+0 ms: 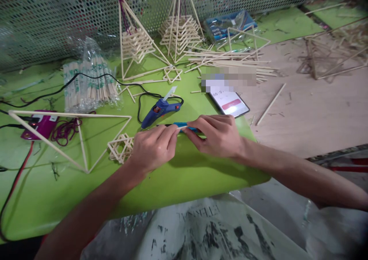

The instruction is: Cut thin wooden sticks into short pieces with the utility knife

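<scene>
My left hand (153, 147) and my right hand (217, 134) meet over the green mat (184, 171). Both pinch a thin wooden stick (184, 127) that lies across a blue tool (179, 125), partly hidden under my fingers; I cannot make out what the tool is. A small stack of glued stick squares (120, 148) lies just left of my left hand. A blue glue gun (161, 108) with a black cord rests just beyond my hands.
A large stick triangle frame (77, 137) lies at the left. Two stick pyramids (138, 45) stand by the mesh wall. A bag of sticks (89, 81), loose sticks (230, 60), a phone (230, 102) and a purple device (43, 125) lie around.
</scene>
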{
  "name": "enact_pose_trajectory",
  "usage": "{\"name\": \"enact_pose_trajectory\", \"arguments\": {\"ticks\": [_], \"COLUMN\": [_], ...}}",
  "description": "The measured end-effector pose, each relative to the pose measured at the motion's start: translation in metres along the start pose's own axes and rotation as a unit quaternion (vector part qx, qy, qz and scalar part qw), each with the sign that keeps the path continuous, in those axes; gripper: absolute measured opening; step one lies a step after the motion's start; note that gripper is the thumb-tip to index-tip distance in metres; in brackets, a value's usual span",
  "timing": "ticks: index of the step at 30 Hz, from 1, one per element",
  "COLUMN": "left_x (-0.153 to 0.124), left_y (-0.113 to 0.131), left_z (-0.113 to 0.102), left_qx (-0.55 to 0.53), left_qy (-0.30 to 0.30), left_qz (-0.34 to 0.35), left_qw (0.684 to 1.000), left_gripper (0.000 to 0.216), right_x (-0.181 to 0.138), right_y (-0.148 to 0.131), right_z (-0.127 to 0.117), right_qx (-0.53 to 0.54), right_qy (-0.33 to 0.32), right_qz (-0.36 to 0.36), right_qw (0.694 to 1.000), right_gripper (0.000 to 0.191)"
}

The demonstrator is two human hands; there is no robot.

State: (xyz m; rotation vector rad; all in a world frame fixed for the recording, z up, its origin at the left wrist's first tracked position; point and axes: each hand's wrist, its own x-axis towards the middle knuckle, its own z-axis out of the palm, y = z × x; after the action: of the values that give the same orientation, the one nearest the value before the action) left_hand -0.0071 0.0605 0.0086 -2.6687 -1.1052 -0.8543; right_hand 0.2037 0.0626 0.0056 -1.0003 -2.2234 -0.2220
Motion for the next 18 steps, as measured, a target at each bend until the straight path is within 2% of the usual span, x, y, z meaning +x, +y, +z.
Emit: {"name": "enact_pose_trajectory", "arguments": {"ticks": [18], "left_x": [0.0015], "left_y": [0.0035], "left_z": [0.0011], "left_qx": [0.005], "left_qy": [-0.010], "left_qz": [-0.027], "left_qw": [1.000], "left_gripper": [0.010], "right_x": [0.0023], "right_y": [-0.0038], "right_z": [-0.0008], "right_qx": [-0.013], "right_qy": [-0.008], "right_qz": [0.029], "right_qw": [0.999], "right_gripper": [0.015]}}
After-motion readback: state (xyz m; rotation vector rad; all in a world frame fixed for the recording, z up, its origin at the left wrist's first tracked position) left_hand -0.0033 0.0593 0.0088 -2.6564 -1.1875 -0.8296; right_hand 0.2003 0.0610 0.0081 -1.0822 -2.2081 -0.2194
